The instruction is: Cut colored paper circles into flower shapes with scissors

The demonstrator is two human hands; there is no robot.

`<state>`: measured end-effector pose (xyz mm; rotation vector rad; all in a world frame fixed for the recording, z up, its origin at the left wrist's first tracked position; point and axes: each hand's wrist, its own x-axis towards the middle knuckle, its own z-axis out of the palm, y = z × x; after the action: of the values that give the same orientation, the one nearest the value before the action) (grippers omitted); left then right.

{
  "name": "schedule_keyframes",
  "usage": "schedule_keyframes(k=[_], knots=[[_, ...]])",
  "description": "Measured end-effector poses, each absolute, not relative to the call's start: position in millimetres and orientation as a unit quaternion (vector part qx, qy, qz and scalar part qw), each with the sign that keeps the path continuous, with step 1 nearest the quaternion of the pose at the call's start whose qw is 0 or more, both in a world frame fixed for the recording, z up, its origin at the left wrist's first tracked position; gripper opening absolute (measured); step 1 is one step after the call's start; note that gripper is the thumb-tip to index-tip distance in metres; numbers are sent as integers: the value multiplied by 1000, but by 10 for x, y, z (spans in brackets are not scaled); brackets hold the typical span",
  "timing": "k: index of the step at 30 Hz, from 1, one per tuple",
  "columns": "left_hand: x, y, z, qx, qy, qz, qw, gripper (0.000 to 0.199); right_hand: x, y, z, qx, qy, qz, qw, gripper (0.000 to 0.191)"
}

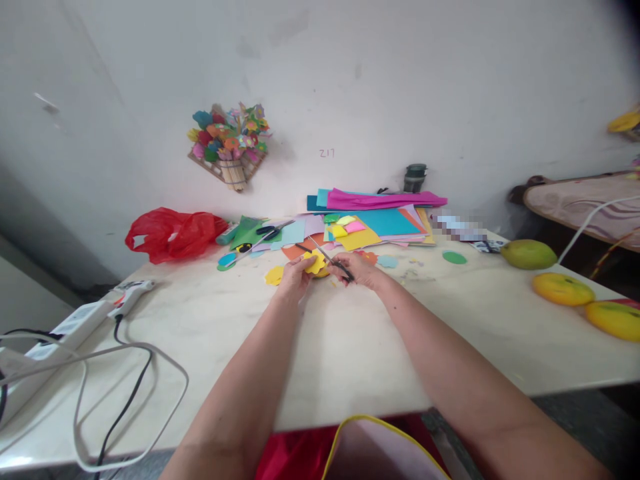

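Head view: left hand [295, 275] pinches a yellow flower [316, 262] above the table [345, 347], nearly closed — presumably to keep its rim exposed. Right hand [364, 269], closed around the scissors [343, 269], holds the blades apart near it; paper [393, 222] lies behind, likely for reach.

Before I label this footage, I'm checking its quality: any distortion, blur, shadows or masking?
Head view: wide-lens distortion seems to stretch the yellow fruit near the right edge; upper right corner dark; a pixelated patch masks something toward the table's far side; the scissors and yellow flower cutout look slightly soft; light is diffuse, shadows faint.
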<state>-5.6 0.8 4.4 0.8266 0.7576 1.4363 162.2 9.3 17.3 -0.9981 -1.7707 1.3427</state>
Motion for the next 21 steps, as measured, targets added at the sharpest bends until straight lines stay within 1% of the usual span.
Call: schedule_keyframes(k=[7,12,21], knots=[[-56,-8,64,339,333,651,591,20,1673,54,197,-385,-717,492,308,26],[-55,0,71,327,360,660,572,23,1654,67,171,-379,-720,493,309,27],[-40,-2,70,318,361,670,565,22,1614,79,137,-382,-718,488,316,26]])
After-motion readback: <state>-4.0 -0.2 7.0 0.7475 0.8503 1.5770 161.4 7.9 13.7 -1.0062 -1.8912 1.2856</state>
